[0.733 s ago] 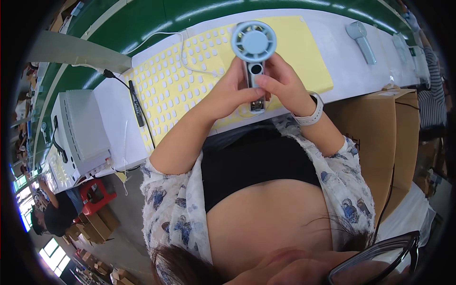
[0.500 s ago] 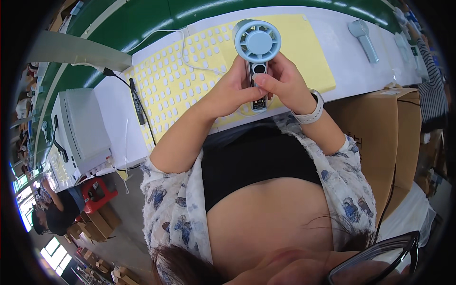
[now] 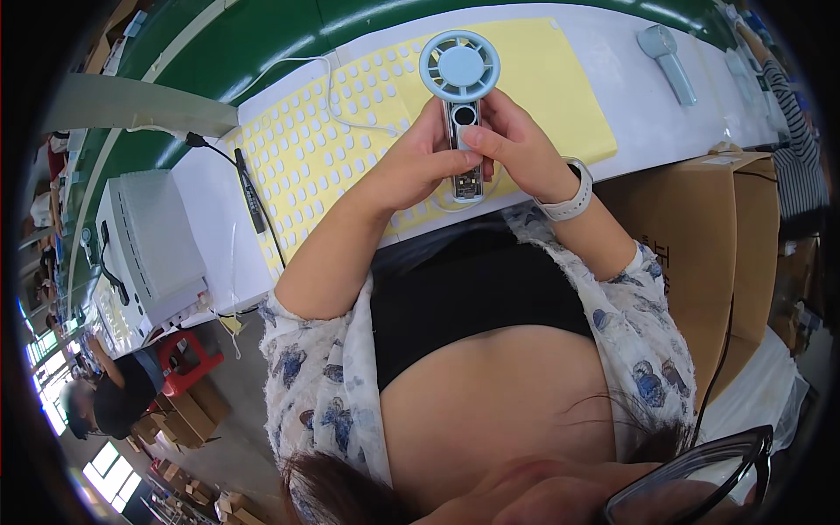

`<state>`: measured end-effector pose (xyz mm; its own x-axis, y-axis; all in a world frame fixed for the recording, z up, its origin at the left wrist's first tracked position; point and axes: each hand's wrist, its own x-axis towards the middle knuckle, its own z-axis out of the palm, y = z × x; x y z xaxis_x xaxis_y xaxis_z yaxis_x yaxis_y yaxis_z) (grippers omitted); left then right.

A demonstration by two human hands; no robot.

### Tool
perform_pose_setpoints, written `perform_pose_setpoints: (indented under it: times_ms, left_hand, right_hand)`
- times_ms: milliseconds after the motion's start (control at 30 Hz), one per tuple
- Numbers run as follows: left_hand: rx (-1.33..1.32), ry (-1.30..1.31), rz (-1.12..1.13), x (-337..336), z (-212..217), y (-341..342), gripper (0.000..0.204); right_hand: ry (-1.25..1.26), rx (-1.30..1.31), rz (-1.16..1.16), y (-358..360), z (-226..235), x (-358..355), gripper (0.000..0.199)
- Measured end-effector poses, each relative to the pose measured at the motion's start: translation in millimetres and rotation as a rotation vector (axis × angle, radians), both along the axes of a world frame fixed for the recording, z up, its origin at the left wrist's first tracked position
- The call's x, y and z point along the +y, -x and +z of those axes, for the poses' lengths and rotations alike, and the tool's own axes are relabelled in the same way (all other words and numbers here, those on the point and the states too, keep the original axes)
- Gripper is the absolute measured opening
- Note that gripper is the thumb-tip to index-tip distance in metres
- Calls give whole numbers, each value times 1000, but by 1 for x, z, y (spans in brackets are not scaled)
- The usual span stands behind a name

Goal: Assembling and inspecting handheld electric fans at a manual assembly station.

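Note:
A pale blue handheld fan [image 3: 460, 80] with a round grille head is held upright over the white workbench [image 3: 612, 79]. Its handle is open at the front, showing a small circuit board. My left hand [image 3: 418, 162] grips the handle from the left side. My right hand [image 3: 516, 144], with a white watch on the wrist, holds the handle from the right, thumb pressed on the open part. Under the fan lies a yellow sheet [image 3: 341, 149] covered with several small white round stickers.
A second pale blue fan [image 3: 667, 54] lies on the bench at the back right. A black pen-like tool [image 3: 249, 191] with a cable and a grey-white machine [image 3: 149, 241] sit to the left. Brown cardboard boxes [image 3: 700, 227] stand at the right; another person's striped sleeve [image 3: 792, 144] is beyond.
Both hands have kept their hold on the fan while shifting it slightly; my right thumb now presses on the open handle.

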<state>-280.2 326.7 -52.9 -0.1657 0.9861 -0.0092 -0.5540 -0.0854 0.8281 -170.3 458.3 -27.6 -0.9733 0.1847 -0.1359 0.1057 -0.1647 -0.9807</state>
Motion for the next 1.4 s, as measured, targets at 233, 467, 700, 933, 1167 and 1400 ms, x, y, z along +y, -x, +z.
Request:
perform_pose_setpoints:
  times_ms: [233, 467, 700, 933, 1167, 1400]
  left_hand:
    - [-14, -11, -5, 1, 4, 0, 51]
    - [29, 18, 12, -1, 8, 0, 57]
    - [227, 42, 51, -2, 4, -2, 66]
    - [290, -1, 235, 1, 14, -6, 79]
    - [710, 106, 293, 0, 8, -5, 87]
    - [-18, 75, -260, -5, 25, -7, 83]
  right_hand:
    - [35, 33, -37, 0, -3, -1, 47]
    - [45, 58, -71, -2, 7, -3, 50]
    - [29, 239, -96, -4, -8, -5, 53]
    - [-12, 207, -47, -4, -7, 13, 53]
    - [-50, 321, -221, -6, 6, 20, 71]
    - [236, 488, -231, -14, 12, 35, 77]
